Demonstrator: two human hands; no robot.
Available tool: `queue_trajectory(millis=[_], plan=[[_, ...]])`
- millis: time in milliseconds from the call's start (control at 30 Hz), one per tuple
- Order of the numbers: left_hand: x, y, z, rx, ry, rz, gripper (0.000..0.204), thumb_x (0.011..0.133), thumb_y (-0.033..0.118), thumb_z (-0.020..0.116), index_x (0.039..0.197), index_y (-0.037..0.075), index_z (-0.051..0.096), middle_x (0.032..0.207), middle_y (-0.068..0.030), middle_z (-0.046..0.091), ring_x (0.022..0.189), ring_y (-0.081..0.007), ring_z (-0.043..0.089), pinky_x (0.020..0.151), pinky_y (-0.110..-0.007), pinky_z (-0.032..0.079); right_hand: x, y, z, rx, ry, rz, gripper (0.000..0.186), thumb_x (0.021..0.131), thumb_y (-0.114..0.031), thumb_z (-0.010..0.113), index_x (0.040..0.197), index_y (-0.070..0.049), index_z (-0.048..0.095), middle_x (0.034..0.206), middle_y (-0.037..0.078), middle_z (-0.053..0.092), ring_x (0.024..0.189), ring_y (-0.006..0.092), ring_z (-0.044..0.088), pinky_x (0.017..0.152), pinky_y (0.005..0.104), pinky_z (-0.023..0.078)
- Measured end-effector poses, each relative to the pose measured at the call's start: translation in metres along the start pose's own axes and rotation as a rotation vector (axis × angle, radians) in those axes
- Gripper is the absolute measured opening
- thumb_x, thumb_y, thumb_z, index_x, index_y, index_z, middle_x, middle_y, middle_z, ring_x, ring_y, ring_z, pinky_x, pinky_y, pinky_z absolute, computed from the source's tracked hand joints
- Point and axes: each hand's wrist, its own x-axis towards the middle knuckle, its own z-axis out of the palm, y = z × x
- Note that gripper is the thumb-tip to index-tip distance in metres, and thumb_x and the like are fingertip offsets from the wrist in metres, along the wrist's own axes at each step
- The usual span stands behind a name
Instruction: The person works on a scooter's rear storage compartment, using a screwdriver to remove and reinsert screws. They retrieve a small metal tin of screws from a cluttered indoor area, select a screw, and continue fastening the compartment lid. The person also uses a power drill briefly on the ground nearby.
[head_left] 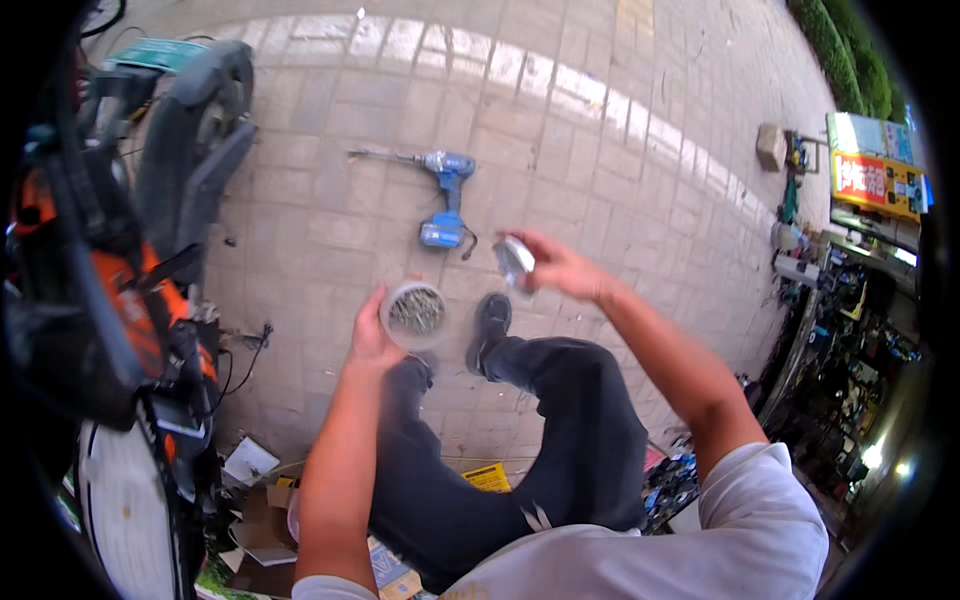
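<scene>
My left hand [373,338] is wrapped round a clear round tub [437,333], its open top facing up. Inside lies a heap of small, thin metal pieces that look like screws [417,310]. To the right, my right hand [555,268] grips a round silver-grey lid [515,262] by its edge, tilted and apart from the tub. Beyond both hands a blue cordless drill [452,190] rests on the paving, its long bit pointing left. A short dark strap hangs from the drill's base.
A black and orange motorbike [165,270] stands close on my left. An open cardboard box [268,525] sits at the lower left, and a yellow packet [487,478] lies behind my legs. Cluttered shop goods [840,340] line the right side, near a brown block [771,147].
</scene>
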Motion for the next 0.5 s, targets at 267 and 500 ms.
queue_trajectory(millis=[267, 500], plan=[[0.19, 0.024, -0.145, 0.112, -0.048, -0.042, 0.05, 0.096, 0.043, 0.038, 0.132, 0.011, 0.049, 0.125, -0.0144, 0.058, 0.117, -0.0341, 0.055, 0.099, -0.061, 0.041, 0.201, 0.249, -0.137, -0.065, 0.356, 0.277, 0.043, 0.086, -0.027, 0.054, 0.121, -0.002, 0.058, 0.105, 0.007, 0.062, 0.098, 0.0178, 0.057, 0.08, 0.0358, 0.051], [0.251, -0.022, -0.142, 0.132, -0.066, -0.055, 0.051, 0.098, 0.045, 0.039, 0.132, 0.009, 0.049, 0.124, -0.0138, 0.059, 0.115, -0.0332, 0.057, 0.097, -0.062, 0.042, 0.19, 0.295, -0.138, -1.001, 0.747, -0.384, 0.047, 0.083, -0.027, 0.066, 0.121, -0.001, 0.055, 0.114, 0.014, 0.057, 0.102, 0.0272, 0.055, 0.089, 0.0389, 0.046]])
